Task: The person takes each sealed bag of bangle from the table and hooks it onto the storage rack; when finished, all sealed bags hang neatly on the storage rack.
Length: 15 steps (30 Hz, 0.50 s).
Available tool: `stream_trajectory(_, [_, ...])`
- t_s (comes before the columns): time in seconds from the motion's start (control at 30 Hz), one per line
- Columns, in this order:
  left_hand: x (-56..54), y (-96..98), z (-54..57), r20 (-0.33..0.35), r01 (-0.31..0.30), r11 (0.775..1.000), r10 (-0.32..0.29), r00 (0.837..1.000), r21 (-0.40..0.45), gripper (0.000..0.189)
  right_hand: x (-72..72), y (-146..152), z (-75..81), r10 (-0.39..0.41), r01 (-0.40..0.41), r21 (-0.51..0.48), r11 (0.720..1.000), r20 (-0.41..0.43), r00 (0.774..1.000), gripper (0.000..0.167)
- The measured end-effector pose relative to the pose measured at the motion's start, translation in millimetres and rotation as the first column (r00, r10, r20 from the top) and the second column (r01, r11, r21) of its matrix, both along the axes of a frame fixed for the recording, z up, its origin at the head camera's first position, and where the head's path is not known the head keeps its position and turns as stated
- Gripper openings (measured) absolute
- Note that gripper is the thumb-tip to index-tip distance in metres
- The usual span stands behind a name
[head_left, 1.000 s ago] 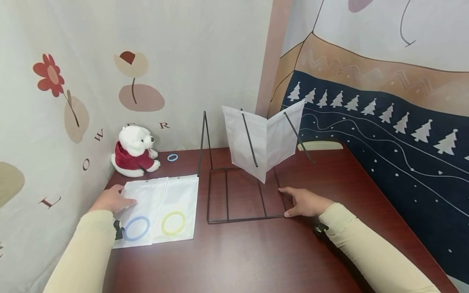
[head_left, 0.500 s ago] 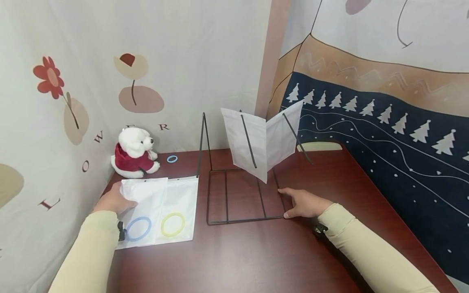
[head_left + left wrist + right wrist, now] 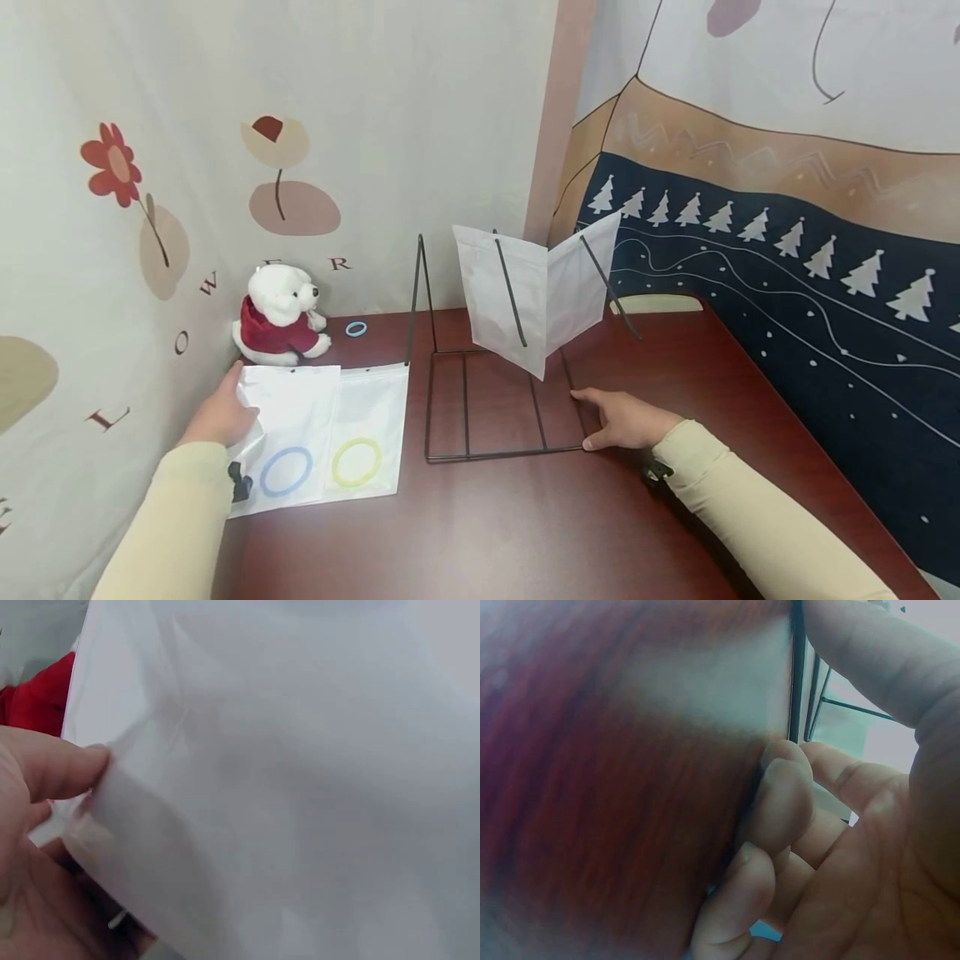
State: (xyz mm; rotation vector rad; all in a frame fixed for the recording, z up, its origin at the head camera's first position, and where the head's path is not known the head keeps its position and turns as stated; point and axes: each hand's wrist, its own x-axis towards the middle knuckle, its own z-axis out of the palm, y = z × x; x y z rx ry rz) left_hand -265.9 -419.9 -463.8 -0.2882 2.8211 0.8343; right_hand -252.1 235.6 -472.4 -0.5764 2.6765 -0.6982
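Letters (image 3: 108, 418) on the curtain (image 3: 420, 125) read L, O, W, one part-hidden, R. The left hand (image 3: 219, 410) pinches a white bag (image 3: 262, 787) on the table (image 3: 480, 542). Bags there show a blue ring (image 3: 263, 475), then a yellow ring (image 3: 335, 463). White bags (image 3: 487, 292) hang on the rack (image 3: 466, 408); the right hand (image 3: 632, 418) grips its near right corner.

A pale hanging cloth (image 3: 420, 108), printed with a red flower (image 3: 112, 165), muted rounded shapes and scattered dark letters, covers the left and back. On the right, a backdrop (image 3: 780, 275) shows white fir trees on navy beneath a tan band. Soft light glows on the dark reddish-brown, wood-grained table (image 3: 487, 546).
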Motion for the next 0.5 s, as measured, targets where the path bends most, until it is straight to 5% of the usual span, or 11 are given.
stream_trajectory(0.27, [4.8, -9.0, 3.8, -0.124, 0.094, 0.995, -0.09, 0.988, 0.028, 0.093, 0.5, -0.4, -0.8, -0.005, 0.005, -0.006, 1.0, 0.003, 1.0, 0.086])
stream_trajectory(0.5, [8.0, -9.1, 8.1, -0.193, 0.065, 0.995, -0.05, 0.98, 0.074, 0.077, 0.2, -1.0, 0.4, -0.005, 0.005, -0.004, 1.0, 0.012, 1.0, 0.087])
